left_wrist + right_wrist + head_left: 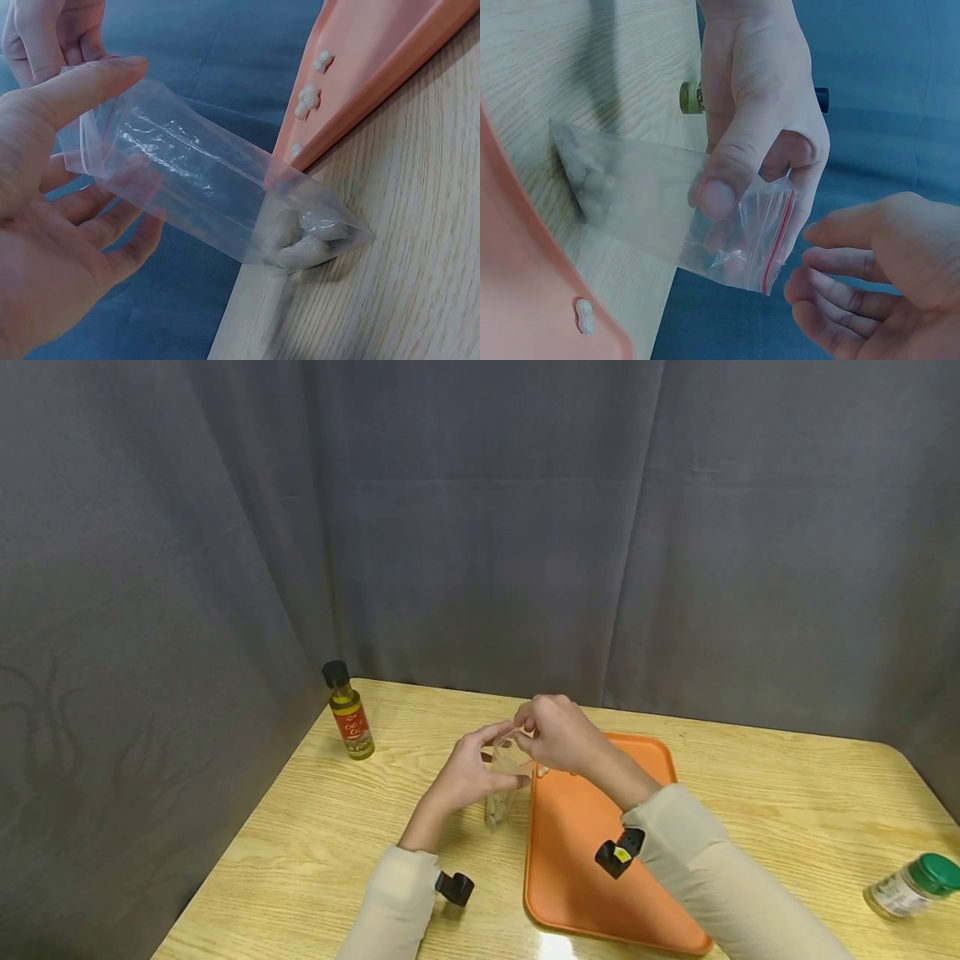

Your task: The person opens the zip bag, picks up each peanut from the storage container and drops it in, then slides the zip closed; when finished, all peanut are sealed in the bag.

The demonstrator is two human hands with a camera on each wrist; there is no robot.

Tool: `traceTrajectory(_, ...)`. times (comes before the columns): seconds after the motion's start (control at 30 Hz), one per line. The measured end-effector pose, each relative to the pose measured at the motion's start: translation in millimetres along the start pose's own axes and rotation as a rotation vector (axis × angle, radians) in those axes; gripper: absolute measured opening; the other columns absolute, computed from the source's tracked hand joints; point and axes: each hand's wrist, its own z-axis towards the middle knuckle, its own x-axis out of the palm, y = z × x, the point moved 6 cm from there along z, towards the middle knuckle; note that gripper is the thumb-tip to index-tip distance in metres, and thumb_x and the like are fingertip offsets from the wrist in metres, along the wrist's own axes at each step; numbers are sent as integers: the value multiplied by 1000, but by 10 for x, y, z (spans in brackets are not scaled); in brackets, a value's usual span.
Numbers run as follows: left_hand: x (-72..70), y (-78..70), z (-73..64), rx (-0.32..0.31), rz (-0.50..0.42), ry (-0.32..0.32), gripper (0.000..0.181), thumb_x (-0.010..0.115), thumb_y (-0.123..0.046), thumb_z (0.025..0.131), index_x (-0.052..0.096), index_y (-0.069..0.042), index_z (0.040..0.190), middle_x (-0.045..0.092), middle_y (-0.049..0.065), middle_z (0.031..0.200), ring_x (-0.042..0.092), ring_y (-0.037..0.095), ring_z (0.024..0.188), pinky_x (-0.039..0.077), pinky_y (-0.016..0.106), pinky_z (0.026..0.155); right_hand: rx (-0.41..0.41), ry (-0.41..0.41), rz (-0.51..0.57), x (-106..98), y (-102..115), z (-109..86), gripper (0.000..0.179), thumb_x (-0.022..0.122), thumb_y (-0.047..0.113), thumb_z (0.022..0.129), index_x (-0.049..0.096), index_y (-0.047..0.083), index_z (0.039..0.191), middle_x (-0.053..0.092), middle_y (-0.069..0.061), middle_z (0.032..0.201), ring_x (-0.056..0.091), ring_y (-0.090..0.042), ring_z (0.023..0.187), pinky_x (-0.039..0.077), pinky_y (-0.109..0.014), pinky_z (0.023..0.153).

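A clear zip bag (202, 165) with a red seal line stands tilted, its lower corner on the table and several peanuts (311, 240) inside at the bottom. My left hand (472, 768) holds its upper part, thumb on one face and fingers behind. In the right wrist view, my right hand (885, 262) hovers by the bag's mouth with loosely bent fingers and nothing visible in them; a narrow gap separates the fingertips from the bag. Beside the bag lies an orange tray (577, 852), with a few peanuts (307, 101) near its far end.
A chili oil bottle (352, 722) with a black cap stands at the table's far left. Toward the right edge is a small jar (903, 889) with a green lid. Grey curtains (480, 543) hang behind and to the left of the wooden table (292, 843).
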Motion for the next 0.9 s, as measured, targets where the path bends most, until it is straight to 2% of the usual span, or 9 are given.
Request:
traceTrajectory(0.2, 3, -6, -2, 2, -7, 2, 78, 85, -16, 77, 50, -9, 146, 58, 5, 135, 54, 33, 118, 47, 46, 93, -3, -5, 8, -20, -22, -6, 10, 72, 3, 86, 76, -2, 93, 70, -9, 82, 58, -10, 58, 53, -28, 58)
traceTrajectory(0.37, 7, -11, -2, 0, 4, 2, 77, 85, -16, 78, 50, -7, 145, 59, 6, 134, 55, 26, 116, 47, 45, 93, 39, -9, -7, -57, -119, -50, 13, 71, 3, 86, 75, -5, 96, 70, -13, 86, 64, -17, 66, 55, -35, 64)
traceTrajectory(0.53, 14, 0, 3, -3, 5, 1, 77, 86, -16, 77, 50, -8, 145, 58, 7, 135, 56, 27, 119, 47, 46, 93, 121, 0, -19, -73, -379, -163, 14, 69, 3, 87, 74, -6, 97, 67, -10, 80, 55, -13, 57, 52, -33, 60)
traceTrajectory(0.63, -1, -6, -3, -10, 14, 0, 77, 86, -17, 77, 51, -10, 145, 58, 4, 136, 56, 23, 119, 46, 44, 94, 170, 16, -19, -53, -583, -261, 13, 68, 3, 86, 73, -6, 94, 64, -6, 73, 50, -11, 53, 49, -33, 58)
traceTrajectory(0.83, -26, -1, 8, -18, 11, 3, 78, 86, -17, 78, 49, -11, 146, 57, 2, 137, 55, 21, 120, 46, 43, 95, 314, 106, -36, 111, -987, -463, 14, 70, 6, 89, 71, -7, 95, 66, -4, 69, 58, -13, 55, 51, -34, 57)
traceTrajectory(0.9, -27, 8, 4, -23, 8, 7, 78, 86, -18, 78, 49, -11, 147, 57, 3, 138, 55, 21, 121, 45, 44, 96, 367, 144, -49, 204, -1097, -527, 14, 71, 9, 90, 70, -4, 90, 64, -1, 65, 57, -12, 53, 47, -31, 53)
